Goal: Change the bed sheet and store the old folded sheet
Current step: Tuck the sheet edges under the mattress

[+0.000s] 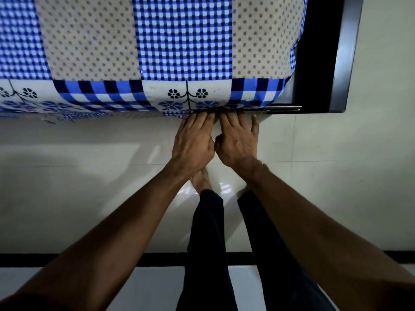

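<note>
Left hand (193,140) and right hand (238,142), side by side with fingers straight, push the hem of the blue checked sheet (184,41), spread across the upper frame, inward near the dark bed frame (314,63), evidently tucking it taut.

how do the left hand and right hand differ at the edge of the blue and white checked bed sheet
The left hand keeps its fingers close together; the right hand splays its little finger sideways. The left hand sits below the white flower panel of the blue and white checked bed sheet; the right hand is nearer the corner of the dark bed frame. Both lie palm down, straight fingers pushed under the sheet's lower edge.
</note>
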{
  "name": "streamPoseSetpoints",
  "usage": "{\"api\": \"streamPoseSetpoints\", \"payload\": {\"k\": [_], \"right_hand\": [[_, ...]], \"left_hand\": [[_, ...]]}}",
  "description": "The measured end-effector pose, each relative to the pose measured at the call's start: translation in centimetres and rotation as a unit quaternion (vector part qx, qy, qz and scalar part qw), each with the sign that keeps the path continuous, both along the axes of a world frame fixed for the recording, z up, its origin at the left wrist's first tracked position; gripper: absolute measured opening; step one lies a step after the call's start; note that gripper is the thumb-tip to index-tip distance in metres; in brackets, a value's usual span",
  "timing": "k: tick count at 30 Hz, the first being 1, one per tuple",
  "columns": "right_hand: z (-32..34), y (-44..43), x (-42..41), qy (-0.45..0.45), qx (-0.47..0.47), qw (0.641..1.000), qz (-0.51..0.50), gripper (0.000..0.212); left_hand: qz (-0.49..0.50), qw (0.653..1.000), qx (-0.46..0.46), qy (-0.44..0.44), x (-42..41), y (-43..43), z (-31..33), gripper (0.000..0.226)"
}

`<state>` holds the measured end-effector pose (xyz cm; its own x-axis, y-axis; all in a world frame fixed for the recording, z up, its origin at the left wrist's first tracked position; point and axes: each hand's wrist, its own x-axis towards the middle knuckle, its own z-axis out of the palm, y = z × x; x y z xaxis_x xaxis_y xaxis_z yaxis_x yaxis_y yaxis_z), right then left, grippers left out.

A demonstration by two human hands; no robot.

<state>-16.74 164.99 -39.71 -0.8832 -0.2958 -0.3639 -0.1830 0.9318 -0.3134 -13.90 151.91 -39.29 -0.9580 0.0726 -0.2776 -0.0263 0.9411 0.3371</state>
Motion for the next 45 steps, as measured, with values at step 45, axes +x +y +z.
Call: {"api": "streamPoseSetpoints", "payload": {"k": [45], "right_hand": [[0.6, -2.1, -2.5, -0.129, 0.042, 0.991, 0.002, 0.066]], "left_hand": [[0.045, 0.998, 0.040, 0.010, -0.7, -1.3, -0.4, 0.053]]}}
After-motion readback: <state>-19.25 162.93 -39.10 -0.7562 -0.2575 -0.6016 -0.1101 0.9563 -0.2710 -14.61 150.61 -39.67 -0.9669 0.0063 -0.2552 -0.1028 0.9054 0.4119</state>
